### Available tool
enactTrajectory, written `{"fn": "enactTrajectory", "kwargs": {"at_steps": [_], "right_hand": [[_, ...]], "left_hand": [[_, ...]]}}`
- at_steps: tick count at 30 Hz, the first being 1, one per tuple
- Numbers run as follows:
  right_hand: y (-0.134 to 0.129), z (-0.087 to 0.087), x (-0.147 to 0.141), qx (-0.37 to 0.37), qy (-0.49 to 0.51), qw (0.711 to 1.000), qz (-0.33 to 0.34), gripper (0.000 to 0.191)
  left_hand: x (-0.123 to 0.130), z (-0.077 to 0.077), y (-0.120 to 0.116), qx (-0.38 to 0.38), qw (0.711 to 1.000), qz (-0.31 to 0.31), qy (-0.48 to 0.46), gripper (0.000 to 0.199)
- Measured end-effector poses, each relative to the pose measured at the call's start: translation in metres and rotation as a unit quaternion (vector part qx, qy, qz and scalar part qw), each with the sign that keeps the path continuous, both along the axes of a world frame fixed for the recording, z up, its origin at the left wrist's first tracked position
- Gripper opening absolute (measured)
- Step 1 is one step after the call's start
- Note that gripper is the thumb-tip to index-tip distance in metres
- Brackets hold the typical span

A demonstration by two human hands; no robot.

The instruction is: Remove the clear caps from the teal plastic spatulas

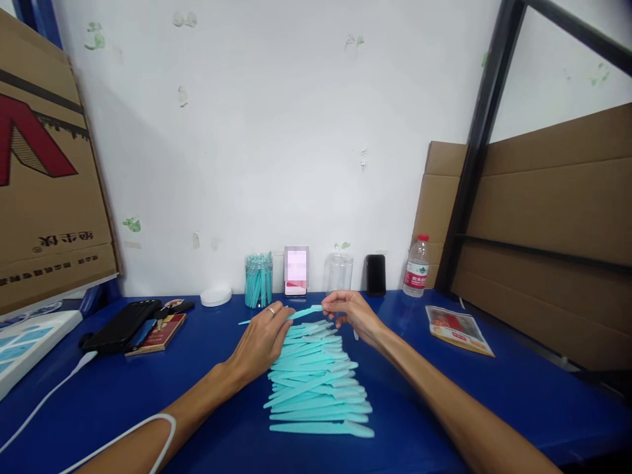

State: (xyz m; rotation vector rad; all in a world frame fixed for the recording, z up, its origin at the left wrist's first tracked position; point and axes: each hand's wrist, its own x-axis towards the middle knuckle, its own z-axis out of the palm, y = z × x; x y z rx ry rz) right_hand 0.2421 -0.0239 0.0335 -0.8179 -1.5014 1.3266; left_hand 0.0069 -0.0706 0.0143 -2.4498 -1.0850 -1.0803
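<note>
A turquoise eyebrow razor (307,312) is held level between my two hands, above the far end of a pile. My left hand (264,337), with a ring on one finger, is closed around its handle, whose thin tip sticks out to the left. The thumb and fingers of my right hand (353,313) pinch its blade end. Below lies a stack of similar razors (316,382), side by side, their pale ends toward the right. A small pale piece (356,334) shows under my right hand; I cannot make out what it is.
Along the wall stand a jar of razors (259,283), a lit phone (296,271), a clear jar (340,271), a black phone (376,275) and a water bottle (416,268). A white lid (216,296), black device (123,324) and red booklet (160,334) lie left, a packet (459,329) right.
</note>
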Motion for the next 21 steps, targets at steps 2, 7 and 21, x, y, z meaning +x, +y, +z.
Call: {"fn": "enactTrajectory", "kwargs": {"at_steps": [2, 7, 21], "right_hand": [[0.0, 0.001, 0.001, 0.003, -0.008, 1.0, 0.001, 0.02], [0.003, 0.003, 0.004, 0.02, -0.101, 0.995, 0.016, 0.018], [0.004, 0.016, 0.03, 0.02, -0.261, 0.957, 0.123, 0.018]], "left_hand": [[0.0, 0.0, 0.001, -0.006, 1.0, -0.002, -0.012, 0.022], [-0.001, 0.002, 0.003, -0.069, 0.997, 0.006, -0.03, 0.02], [-0.053, 0.003, 0.041, -0.138, 0.98, 0.143, 0.016, 0.023]]}}
